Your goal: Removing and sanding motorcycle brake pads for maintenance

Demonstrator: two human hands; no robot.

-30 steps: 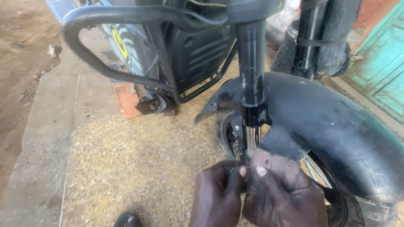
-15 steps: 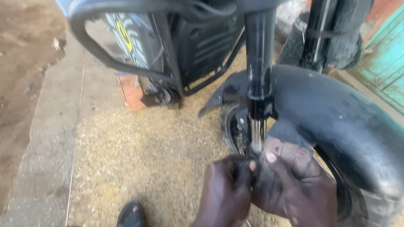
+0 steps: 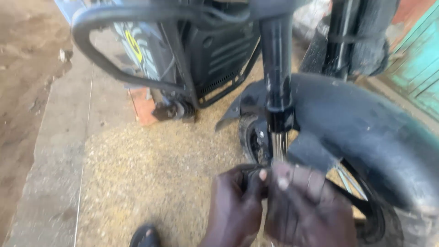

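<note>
While at fork point(image 3: 277, 82) — both hands point(image 3: 274, 206) together

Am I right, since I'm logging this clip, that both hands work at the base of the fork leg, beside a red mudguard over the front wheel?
Not quite: the mudguard is black, not red, as the head view shows. Both the left hand and right hand do work at the base of the fork leg, by the front wheel.
</note>
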